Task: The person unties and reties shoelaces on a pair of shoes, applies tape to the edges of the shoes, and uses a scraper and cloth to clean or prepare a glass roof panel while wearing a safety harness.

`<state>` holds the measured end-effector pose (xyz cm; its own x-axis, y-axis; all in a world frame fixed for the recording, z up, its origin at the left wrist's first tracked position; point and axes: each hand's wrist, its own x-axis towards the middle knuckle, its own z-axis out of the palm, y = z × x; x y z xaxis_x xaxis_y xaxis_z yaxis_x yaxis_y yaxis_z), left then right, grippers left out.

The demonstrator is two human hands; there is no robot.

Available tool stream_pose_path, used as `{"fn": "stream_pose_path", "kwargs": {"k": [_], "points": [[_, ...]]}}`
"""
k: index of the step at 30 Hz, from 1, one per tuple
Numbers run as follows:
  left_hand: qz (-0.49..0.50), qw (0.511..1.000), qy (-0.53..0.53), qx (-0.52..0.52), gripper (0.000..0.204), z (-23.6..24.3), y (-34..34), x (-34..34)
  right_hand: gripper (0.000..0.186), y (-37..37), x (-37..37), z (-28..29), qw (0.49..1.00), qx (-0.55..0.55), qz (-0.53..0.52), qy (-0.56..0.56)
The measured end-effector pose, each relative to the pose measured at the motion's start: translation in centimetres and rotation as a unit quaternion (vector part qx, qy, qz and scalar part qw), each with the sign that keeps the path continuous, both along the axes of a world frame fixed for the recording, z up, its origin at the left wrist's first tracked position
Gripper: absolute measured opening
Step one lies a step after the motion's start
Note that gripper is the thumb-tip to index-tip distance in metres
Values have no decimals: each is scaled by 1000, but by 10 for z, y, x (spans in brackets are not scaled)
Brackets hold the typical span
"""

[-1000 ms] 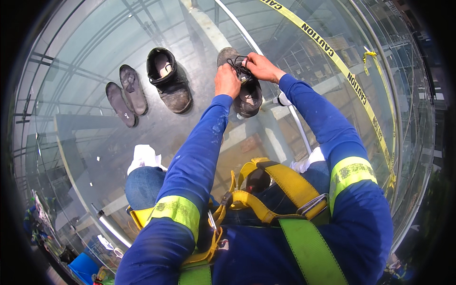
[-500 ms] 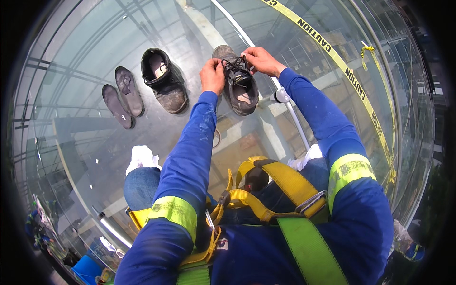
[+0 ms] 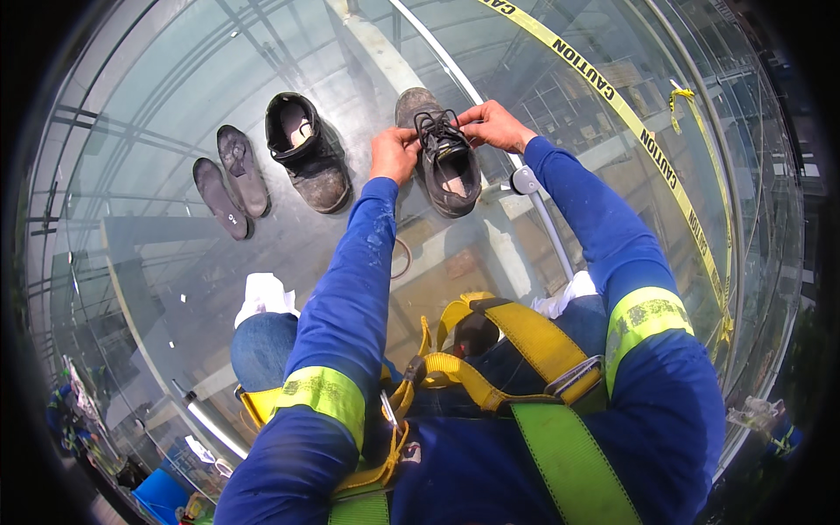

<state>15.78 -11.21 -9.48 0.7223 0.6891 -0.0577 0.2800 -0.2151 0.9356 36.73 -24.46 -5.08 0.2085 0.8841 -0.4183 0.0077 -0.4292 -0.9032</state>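
Left hand (image 3: pixel 395 156): thumb and fingertips pinched on the black laces (image 3: pixel 436 129), left edge, as far as I can see. Right hand (image 3: pixel 497 127): same pinch on the other edge. Exact strand hidden.

Risks, my read: uneven pull could slip one lace end out of the fingertips or jam the loops into a knot. Neither hand braces the body, so a hard tug could skid or tip the shoe on smooth glass.

The low-cut black shoe (image 3: pixel 455 197) sits between the hands, toe away from the wearer, opening facing back. Toe is scuffed grey-brown, collar dark, pale lining inside, lacing loose and loopy.

Outward: metal rail (image 3: pixel 455 72) just right of it; black ankle boot (image 3: pixel 322 182) to the left, toe toward the wearer; two dark insoles (image 3: pixel 219 197) beyond that. All on the glass surface (image 3: pixel 206 83).
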Motion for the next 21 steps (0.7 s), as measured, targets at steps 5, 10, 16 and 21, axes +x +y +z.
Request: {"fn": "stream_pose_path", "kwargs": {"k": [5, 10, 16, 21], "points": [[20, 968, 23, 248, 15, 7, -17, 9, 17, 9, -13, -3, 966, 62, 42, -247], [80, 964, 42, 251, 11, 17, -21, 21, 28, 17, -27, 0, 921, 85, 46, -378], [82, 992, 12, 94, 15, 17, 5, 13, 24, 25, -12, 8, 984, 27, -50, -168], [31, 992, -44, 112, 14, 6, -4, 1, 27, 18, 1, 2, 994, 33, 25, -105]]}}
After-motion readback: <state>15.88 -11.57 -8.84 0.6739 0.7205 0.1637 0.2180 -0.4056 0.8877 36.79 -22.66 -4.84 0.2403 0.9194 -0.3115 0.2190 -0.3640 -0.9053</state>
